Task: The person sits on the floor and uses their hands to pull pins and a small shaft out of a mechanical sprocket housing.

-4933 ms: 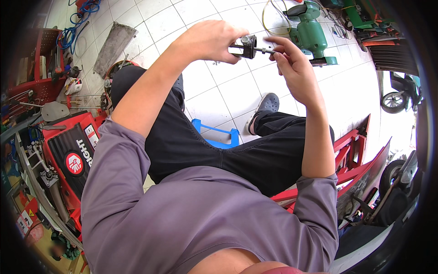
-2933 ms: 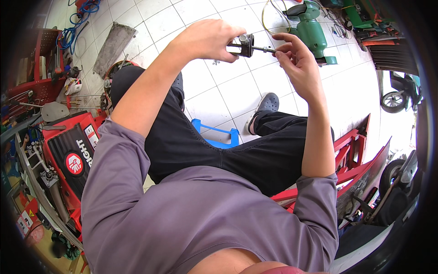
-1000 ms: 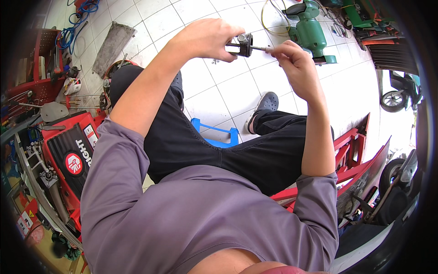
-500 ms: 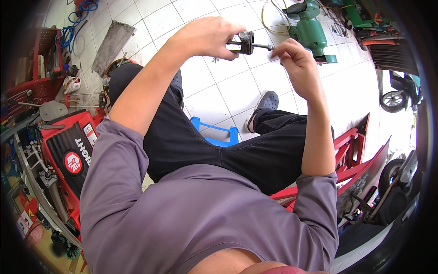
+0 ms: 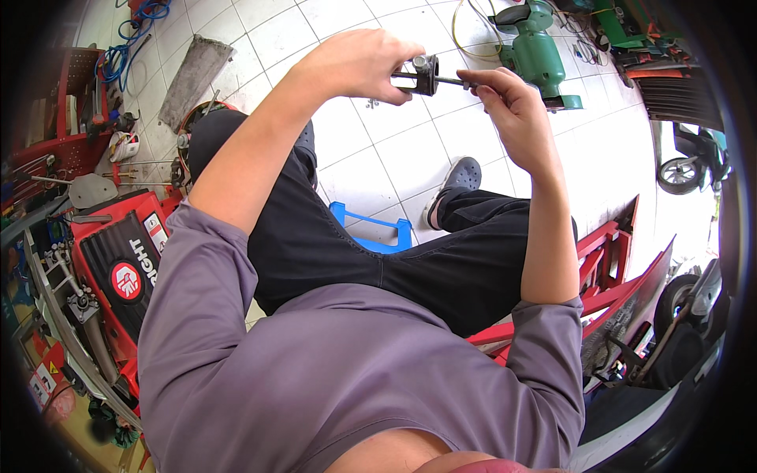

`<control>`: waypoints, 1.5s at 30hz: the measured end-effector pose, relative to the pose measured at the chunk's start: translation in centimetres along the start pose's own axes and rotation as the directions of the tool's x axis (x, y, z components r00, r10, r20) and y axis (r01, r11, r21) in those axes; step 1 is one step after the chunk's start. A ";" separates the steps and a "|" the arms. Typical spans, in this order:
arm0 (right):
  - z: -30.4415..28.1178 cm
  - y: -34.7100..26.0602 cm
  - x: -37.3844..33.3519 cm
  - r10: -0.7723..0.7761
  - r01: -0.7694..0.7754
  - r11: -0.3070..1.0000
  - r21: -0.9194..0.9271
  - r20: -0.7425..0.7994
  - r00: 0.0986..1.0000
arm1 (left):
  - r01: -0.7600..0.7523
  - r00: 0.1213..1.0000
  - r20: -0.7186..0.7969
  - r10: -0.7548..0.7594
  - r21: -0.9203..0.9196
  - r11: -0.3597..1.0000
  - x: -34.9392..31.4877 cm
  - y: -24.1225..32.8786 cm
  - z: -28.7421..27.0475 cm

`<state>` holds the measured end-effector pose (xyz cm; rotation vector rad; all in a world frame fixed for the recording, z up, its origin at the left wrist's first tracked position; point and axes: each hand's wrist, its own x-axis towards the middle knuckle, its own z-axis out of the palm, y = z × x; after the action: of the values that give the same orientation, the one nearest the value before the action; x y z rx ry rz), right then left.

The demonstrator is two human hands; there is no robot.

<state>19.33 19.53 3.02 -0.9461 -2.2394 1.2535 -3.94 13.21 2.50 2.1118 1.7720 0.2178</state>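
Note:
Out in front of me, above the floor, my left hand grips a small dark metal clamp-like tool. Its thumb and fingers close round the left side, and part of the tool is hidden behind them. A shiny round bolt head or knob sits on its top. From the tool's right side a long thin bolt sticks out, lying nearly level. The fingertips of my right hand are pinched round the outer end of that bolt.
A green bench grinder-like machine stands on the tiles beyond my right hand. A blue stool shows between my legs. Red metal frames are to the right; a black and red case and tools lie left. A grey plate lies far left.
The fingers of my right hand have shifted on the bolt's outer end, with the index finger now stretched along it. My left hand and the clamp-like tool stay nearly still.

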 end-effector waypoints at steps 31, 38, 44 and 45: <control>-0.4 -0.6 -0.1 0.003 0.000 0.997 -0.075 0.042 0.999 | 0.021 1.000 0.013 -0.021 0.010 1.000 0.0 0.0 0.0; 0.1 -0.3 0.1 0.030 -0.026 0.999 0.038 -0.089 0.996 | 0.047 0.999 -0.005 -0.047 0.014 0.999 0.0 0.1 0.1; -0.3 0.3 0.5 0.287 -0.288 0.958 0.003 0.093 0.953 | 0.009 1.000 -0.001 -0.009 0.021 1.000 0.1 -0.3 0.5; -0.2 0.7 0.5 0.264 -0.265 0.964 0.001 0.094 0.960 | 0.007 1.000 -0.001 -0.007 0.019 1.000 0.1 -0.3 0.5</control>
<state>19.31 20.25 2.54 -1.2385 -2.2255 1.4518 -4.03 13.29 1.86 2.1193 1.7884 0.2009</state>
